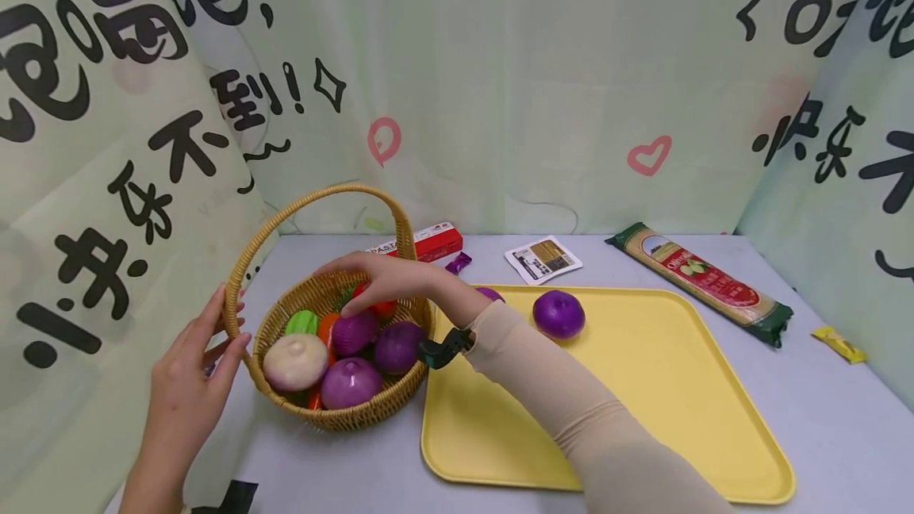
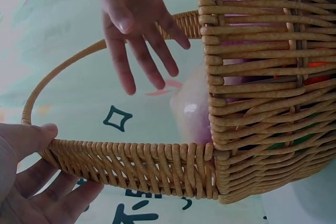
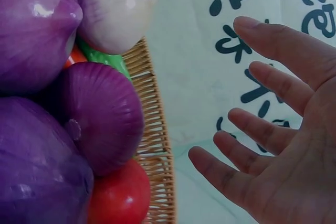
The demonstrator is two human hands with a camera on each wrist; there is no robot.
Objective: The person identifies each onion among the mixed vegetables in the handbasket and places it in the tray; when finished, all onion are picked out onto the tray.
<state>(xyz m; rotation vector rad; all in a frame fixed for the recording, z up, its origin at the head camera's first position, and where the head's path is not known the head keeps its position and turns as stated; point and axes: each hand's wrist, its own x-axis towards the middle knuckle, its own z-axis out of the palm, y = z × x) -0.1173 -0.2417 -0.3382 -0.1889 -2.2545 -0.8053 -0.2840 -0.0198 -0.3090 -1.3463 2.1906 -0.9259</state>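
Observation:
A wicker basket (image 1: pixel 357 419) with a tall hoop handle (image 1: pixel 286 212) stands at the table's left. It holds several purple onions (image 1: pixel 351 383), a white onion (image 1: pixel 296 362), a red tomato (image 1: pixel 382 308) and a green piece (image 1: pixel 301 322). My left hand (image 1: pixel 214 331) rests against the basket's left rim where the handle starts, fingers straight, thumb (image 2: pixel 39 132) on the rim. My right hand (image 1: pixel 371 280) hovers over the basket with its fingers spread, just above a purple onion (image 3: pixel 100 114). It holds nothing. In the left wrist view the right hand (image 2: pixel 139 30) shows beyond the basket (image 2: pixel 262 103).
A yellow tray (image 1: pixel 643 419) lies right of the basket with a purple onion (image 1: pixel 558 313) on it; another (image 1: pixel 489 293) peeks from behind my wrist. At the back lie a red pasta box (image 1: pixel 432 242), a card (image 1: pixel 543 258), a spaghetti packet (image 1: pixel 703 281) and a yellow sachet (image 1: pixel 840 344).

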